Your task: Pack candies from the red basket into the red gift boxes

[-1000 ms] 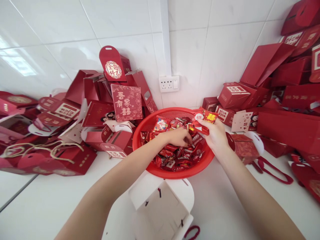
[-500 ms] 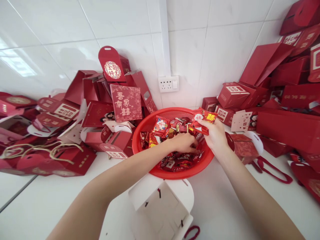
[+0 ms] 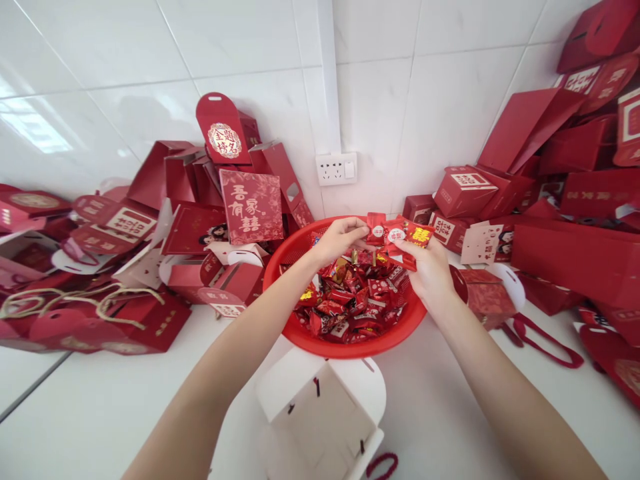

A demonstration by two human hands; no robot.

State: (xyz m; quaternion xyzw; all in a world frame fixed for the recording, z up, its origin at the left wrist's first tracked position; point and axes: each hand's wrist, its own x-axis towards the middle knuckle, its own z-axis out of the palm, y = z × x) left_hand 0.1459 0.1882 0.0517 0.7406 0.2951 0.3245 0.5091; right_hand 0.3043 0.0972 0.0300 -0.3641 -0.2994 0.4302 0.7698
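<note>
Over the far side of a red plastic basket (image 3: 340,349), my left hand (image 3: 341,240) pinches a small red candy packet (image 3: 376,227) with a round white label. Close beside it, my right hand (image 3: 434,270) grips several wrapped candies (image 3: 407,233), red with a white label and yellow print. The packets in both hands meet or overlap; I cannot tell which. Below lie many red wrapped candies (image 3: 345,307), heaped in the basket. Nearer to me stands an open white-lined box (image 3: 330,420), its inside showing bare card and dark ribbon ends.
Red gift boxes (image 3: 253,207) pile up against the tiled wall on the left, some with rope handles (image 3: 123,303). More red boxes (image 3: 575,257) are stacked on the right. A wall socket (image 3: 336,169) sits behind the basket, and a red ribbon loop (image 3: 550,343) lies on the white table.
My left hand has come up out of the candy heap and moved back toward my right hand, now with a red packet in its fingers. My right hand has stayed nearly still.
</note>
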